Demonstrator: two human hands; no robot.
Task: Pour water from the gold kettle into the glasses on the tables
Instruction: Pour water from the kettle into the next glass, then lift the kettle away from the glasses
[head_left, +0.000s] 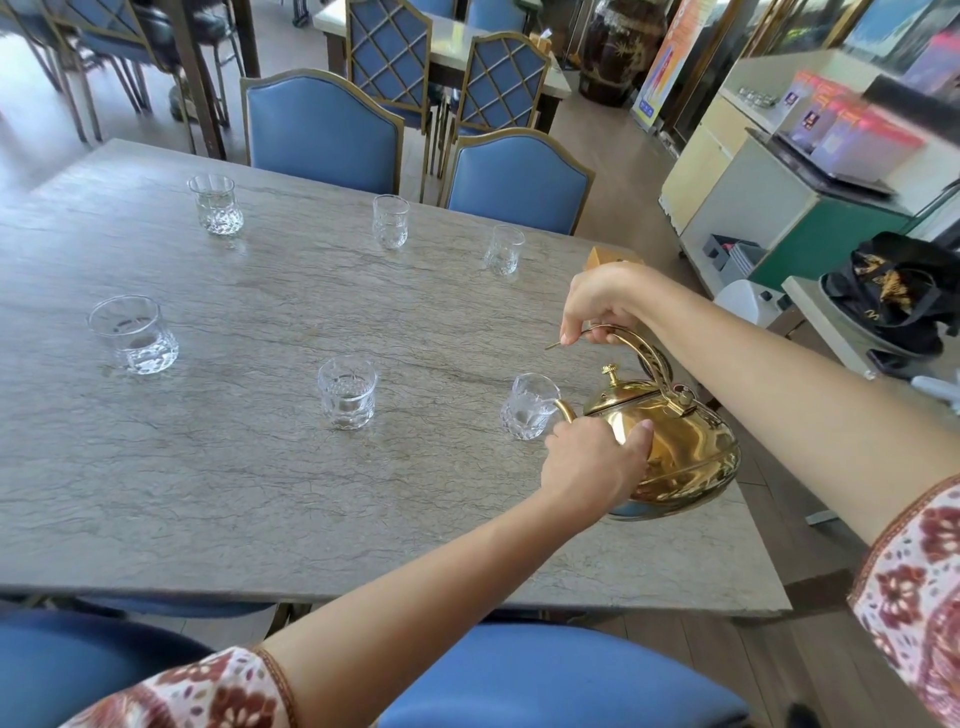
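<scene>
The gold kettle (680, 447) is tilted left at the right end of the stone table (260, 493). My right hand (602, 306) grips its arched handle from above. My left hand (592, 467) presses against the kettle's belly and steadies it. The spout reaches the rim of the near right glass (527, 408). Several more cut-pattern glasses stand on the table: a near middle one (347, 393), a near left one (134, 335), a far left one (215, 205), a far middle one (390, 221) and a far right one (504, 249).
Blue upholstered chairs (322, 130) line the far side of the table, and blue seats (545, 670) sit just below me. A counter with boxes (831, 135) and a black bag (893, 291) stand to the right. Another table (447, 47) lies beyond.
</scene>
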